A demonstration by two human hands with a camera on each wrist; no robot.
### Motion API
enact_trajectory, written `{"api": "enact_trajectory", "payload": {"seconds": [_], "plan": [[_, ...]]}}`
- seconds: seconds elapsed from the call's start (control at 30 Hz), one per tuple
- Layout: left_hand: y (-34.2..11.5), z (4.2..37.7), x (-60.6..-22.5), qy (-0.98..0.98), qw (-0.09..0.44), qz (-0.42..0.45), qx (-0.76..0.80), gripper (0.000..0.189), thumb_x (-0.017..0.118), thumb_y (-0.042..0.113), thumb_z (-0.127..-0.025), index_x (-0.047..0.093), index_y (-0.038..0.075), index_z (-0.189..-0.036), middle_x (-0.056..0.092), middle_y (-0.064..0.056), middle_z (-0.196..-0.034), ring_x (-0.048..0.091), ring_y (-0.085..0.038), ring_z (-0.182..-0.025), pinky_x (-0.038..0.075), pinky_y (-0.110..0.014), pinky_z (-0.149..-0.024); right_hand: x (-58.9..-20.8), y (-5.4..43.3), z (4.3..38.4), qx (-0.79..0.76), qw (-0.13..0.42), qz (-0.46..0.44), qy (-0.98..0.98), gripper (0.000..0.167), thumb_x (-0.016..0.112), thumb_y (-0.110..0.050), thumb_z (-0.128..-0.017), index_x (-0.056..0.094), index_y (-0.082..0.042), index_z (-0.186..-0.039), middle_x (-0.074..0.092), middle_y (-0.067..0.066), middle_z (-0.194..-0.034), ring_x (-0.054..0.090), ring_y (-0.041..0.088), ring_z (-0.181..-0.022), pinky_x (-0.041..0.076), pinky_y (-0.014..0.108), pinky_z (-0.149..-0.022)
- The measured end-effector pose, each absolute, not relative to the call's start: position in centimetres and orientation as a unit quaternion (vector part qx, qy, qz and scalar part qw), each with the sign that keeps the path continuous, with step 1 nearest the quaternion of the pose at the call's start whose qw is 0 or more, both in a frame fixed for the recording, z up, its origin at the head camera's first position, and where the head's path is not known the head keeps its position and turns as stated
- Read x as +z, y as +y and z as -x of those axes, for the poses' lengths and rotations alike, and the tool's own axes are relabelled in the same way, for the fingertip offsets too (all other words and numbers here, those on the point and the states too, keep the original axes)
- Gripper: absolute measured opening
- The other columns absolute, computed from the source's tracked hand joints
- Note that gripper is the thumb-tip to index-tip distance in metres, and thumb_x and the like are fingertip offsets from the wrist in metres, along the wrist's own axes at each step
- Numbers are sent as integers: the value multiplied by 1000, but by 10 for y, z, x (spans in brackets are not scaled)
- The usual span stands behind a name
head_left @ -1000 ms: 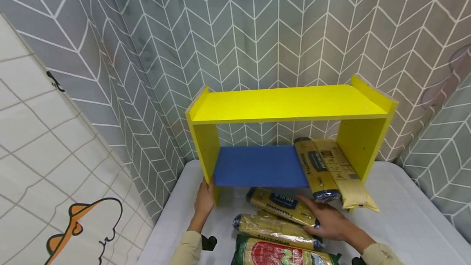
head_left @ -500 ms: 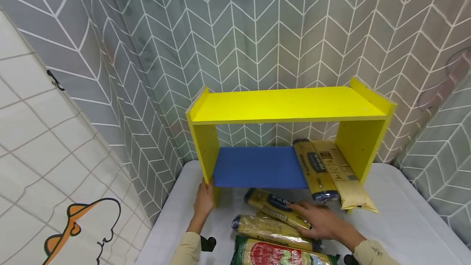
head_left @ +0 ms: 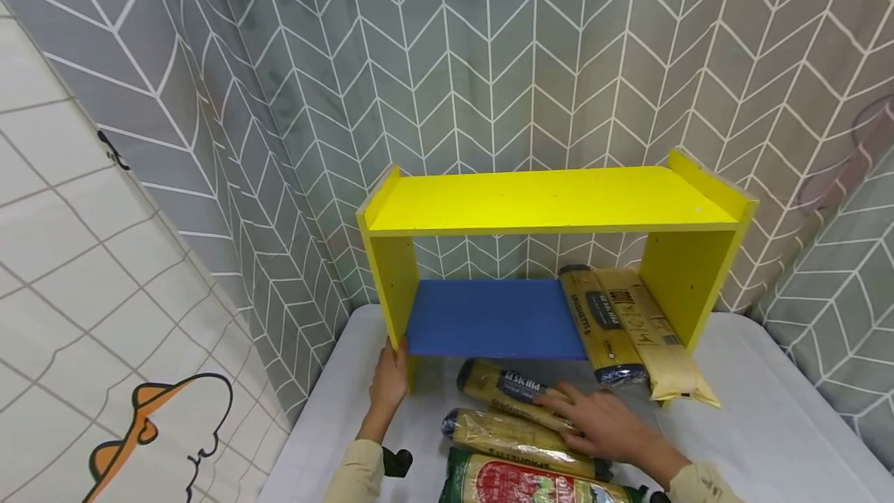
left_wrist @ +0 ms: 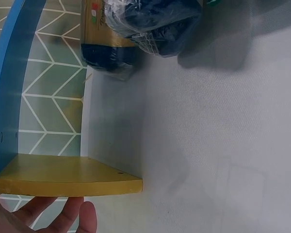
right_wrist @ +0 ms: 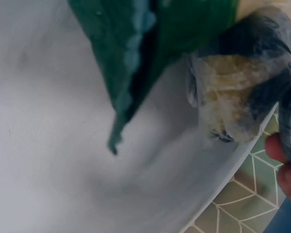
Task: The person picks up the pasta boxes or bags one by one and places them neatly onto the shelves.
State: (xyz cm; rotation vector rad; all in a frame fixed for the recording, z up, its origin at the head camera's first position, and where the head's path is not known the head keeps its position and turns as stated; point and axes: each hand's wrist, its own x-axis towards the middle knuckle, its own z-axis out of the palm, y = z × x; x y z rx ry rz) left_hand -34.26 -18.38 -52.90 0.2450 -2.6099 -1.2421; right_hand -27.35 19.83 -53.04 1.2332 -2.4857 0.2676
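At the bottom of the shelf's left side panel [head_left: 386, 286], my left hand [head_left: 387, 380] grips the yellow edge. In the left wrist view, its fingers [left_wrist: 63, 218] lie along the outer face of that panel. A spaghetti pack [head_left: 489, 386] with dark ends lies slanted below the blue shelf board [head_left: 496, 317]. My right hand [head_left: 604, 424] holds this pack near its right end, fingers over the top. In the right wrist view, two fingertips [right_wrist: 288, 179] touch the pack's dark end. Another spaghetti pack [head_left: 517, 435] lies just in front of it.
A green-ended pasta bag [head_left: 538, 483] with a red label lies nearest. On the blue board's right, a spaghetti pack [head_left: 601, 324] and a paler pack [head_left: 656, 332] lie side by side, overhanging the front. A white-covered table [head_left: 740, 410] carries everything; a patterned curtain [head_left: 531, 60] hangs behind.
The held spaghetti pack has shifted slightly left, and my right hand has moved left over it. My left hand has stayed on the shelf's side panel.
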Motion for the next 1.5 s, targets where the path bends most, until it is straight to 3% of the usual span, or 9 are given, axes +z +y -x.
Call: {"api": "enact_trajectory", "payload": {"seconds": [0.2, 0.3, 0.43, 0.6, 0.7, 0.83, 0.97, 1.17, 1.5], "plan": [[-182, 343, -529, -894, 117, -86, -425, 58, 27, 54, -110, 46, 12, -145, 62, -18, -114, 61, -31, -90, 47, -49, -70, -529, 196, 273, 41, 248, -468, -847, 49, 76, -24, -89, 62, -31, -136, 60, -6, -111, -1, -11, -58, -1, 9, -52], [-181, 343, -529, -894, 119, -86, -424, 57, 28, 53, -110, 47, 12, -145, 62, -18, -112, 60, -29, -88, 46, -46, -68, -528, 194, 272, 24, 275, -481, -833, 33, 52, -28, -103, 63, -30, -134, 60, -6, -109, 0, -8, -60, -1, 10, -54], [-180, 343, -530, -894, 121, -82, -424, 57, 28, 52, -111, 47, 11, -145, 62, -17, -110, 60, -29, -87, 45, -45, -67, -527, 193, 270, 25, 305, -486, -819, 51, 21, -33, -107, 65, -31, -131, 61, -6, -105, 2, -7, -62, 0, 10, -56], [-181, 345, -530, -895, 125, -81, -421, 53, 28, 51, -111, 49, 11, -139, 62, -17, -108, 61, -29, -87, 46, -45, -67, -527, 193, 267, 16, 350, -483, -803, 51, 20, -24, -111, 63, -36, -136, 65, -4, -106, 8, -4, -63, 5, 13, -56], [-182, 345, -529, -895, 127, -80, -420, 53, 28, 51, -111, 49, 10, -138, 62, -17, -109, 62, -30, -88, 46, -46, -68, -528, 195, 267, 5, 368, -484, -794, 49, 20, -23, -113, 59, -35, -142, 68, 1, -112, 30, -2, -60, 17, 14, -53], [-184, 345, -527, -894, 125, -79, -423, 55, 27, 52, -110, 48, 10, -139, 62, -18, -111, 61, -29, -87, 45, -45, -67, -530, 197, 271, -14, 379, -491, -784, 48, 21, -18, -115, 52, -33, -148, 69, 3, -118, 61, 8, -75, 41, 21, -57], [-184, 344, -530, -892, 119, -79, -429, 55, 27, 53, -111, 48, 10, -138, 61, -17, -107, 59, -27, -83, 42, -40, -64, -530, 197, 272, -27, 396, -493, -774, 52, 19, -11, -114, 49, -33, -151, 68, 3, -120, 61, 9, -76, 46, 23, -61], [-183, 342, -533, -891, 118, -82, -432, 54, 28, 53, -110, 49, 11, -136, 60, -15, -103, 57, -25, -81, 39, -37, -63, -527, 195, 271, -3, 438, -479, -761, 55, 22, -4, -112, 57, -32, -145, 70, 5, -116, 56, 10, -71, 35, 22, -57], [-185, 344, -533, -892, 121, -81, -429, 54, 27, 54, -110, 49, 12, -135, 60, -15, -101, 57, -25, -80, 41, -39, -64, -522, 198, 272, 9, 462, -437, -772, 49, 26, -13, -114, 60, -34, -142, 70, 3, -114, 52, 11, -69, 36, 28, -59]]}}
